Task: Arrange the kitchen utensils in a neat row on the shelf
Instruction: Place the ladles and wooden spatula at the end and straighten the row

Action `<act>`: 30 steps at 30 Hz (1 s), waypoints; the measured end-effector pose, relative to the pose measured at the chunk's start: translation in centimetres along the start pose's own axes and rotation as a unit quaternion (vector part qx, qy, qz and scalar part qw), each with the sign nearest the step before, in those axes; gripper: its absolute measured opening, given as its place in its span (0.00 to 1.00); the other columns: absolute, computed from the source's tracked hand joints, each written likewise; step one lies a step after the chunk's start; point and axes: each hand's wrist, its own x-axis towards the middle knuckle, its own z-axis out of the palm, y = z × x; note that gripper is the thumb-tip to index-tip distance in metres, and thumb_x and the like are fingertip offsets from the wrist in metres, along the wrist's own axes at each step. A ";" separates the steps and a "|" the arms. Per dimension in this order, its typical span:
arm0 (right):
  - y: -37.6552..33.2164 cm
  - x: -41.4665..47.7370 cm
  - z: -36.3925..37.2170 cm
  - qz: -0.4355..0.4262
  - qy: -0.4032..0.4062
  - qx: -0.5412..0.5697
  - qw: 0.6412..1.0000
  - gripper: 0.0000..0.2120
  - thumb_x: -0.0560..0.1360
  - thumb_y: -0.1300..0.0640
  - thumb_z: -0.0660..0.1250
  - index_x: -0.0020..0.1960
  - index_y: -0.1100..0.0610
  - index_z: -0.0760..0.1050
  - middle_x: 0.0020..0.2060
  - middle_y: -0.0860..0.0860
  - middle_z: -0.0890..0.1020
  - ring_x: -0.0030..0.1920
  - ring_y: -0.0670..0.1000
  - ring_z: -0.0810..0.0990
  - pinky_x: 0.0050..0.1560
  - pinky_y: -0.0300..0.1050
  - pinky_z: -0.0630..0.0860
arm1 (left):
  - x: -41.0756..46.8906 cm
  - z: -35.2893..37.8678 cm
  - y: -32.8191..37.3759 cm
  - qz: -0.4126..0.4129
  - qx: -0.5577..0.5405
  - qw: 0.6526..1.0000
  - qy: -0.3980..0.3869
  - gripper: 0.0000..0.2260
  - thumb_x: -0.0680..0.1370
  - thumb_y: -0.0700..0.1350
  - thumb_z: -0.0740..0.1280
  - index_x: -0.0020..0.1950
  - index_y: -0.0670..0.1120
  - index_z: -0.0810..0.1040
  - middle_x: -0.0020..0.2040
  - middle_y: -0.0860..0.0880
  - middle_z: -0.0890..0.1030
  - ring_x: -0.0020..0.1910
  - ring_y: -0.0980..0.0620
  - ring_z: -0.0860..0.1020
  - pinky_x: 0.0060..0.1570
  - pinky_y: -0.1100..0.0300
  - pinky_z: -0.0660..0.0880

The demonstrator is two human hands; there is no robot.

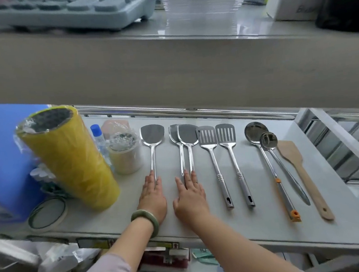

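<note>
While hands [172, 194] lie flat, apart | spatula handles [186, 167] hidden beneath fingers

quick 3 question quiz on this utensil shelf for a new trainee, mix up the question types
1. True or false: the wooden spatula lies at the right end of the row.
2. How many slotted turners lie on the shelf? A) one B) two C) three
3. Fill in: the left hand rests flat on the handle of the single solid ____, while the right hand covers the handles of the overlapping pair.

Key
1. True.
2. B: slotted turners and.
3. Turner; overlapping pair.
</note>
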 end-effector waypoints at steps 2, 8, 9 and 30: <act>0.1 -0.1 0.1 0.002 0.005 0.006 1.000 0.31 0.76 0.54 0.54 0.77 0.51 0.46 0.77 0.51 0.39 0.76 0.52 0.34 0.75 0.50 0.40 | 0.2 0.0 -0.3 0.006 0.006 1.000 -0.006 0.27 0.78 0.39 0.49 0.76 0.41 0.42 0.77 0.44 0.36 0.76 0.47 0.39 0.75 0.56 0.41; 0.5 -0.6 0.0 -0.021 0.034 0.051 0.998 0.28 0.77 0.45 0.52 0.76 0.49 0.51 0.77 0.51 0.44 0.77 0.51 0.38 0.76 0.52 0.42 | -0.2 -0.3 -0.3 0.022 0.000 0.999 0.049 0.26 0.79 0.42 0.53 0.76 0.42 0.49 0.78 0.43 0.43 0.77 0.46 0.44 0.75 0.54 0.45; 0.8 -0.6 -0.3 -0.016 0.065 0.072 0.995 0.27 0.77 0.44 0.51 0.75 0.48 0.53 0.78 0.51 0.48 0.77 0.51 0.42 0.75 0.51 0.45 | -0.6 -0.4 0.1 0.041 -0.026 0.995 0.092 0.24 0.79 0.42 0.55 0.74 0.42 0.55 0.77 0.41 0.50 0.77 0.44 0.50 0.74 0.54 0.50; 6.8 -0.1 -4.0 0.117 0.148 0.040 0.981 0.27 0.75 0.57 0.59 0.73 0.57 0.62 0.55 0.58 0.77 0.57 0.58 0.75 0.55 0.46 0.72 | -0.6 0.7 4.4 0.005 -0.157 0.985 0.076 0.25 0.72 0.51 0.65 0.69 0.51 0.68 0.54 0.46 0.75 0.53 0.48 0.76 0.56 0.59 0.71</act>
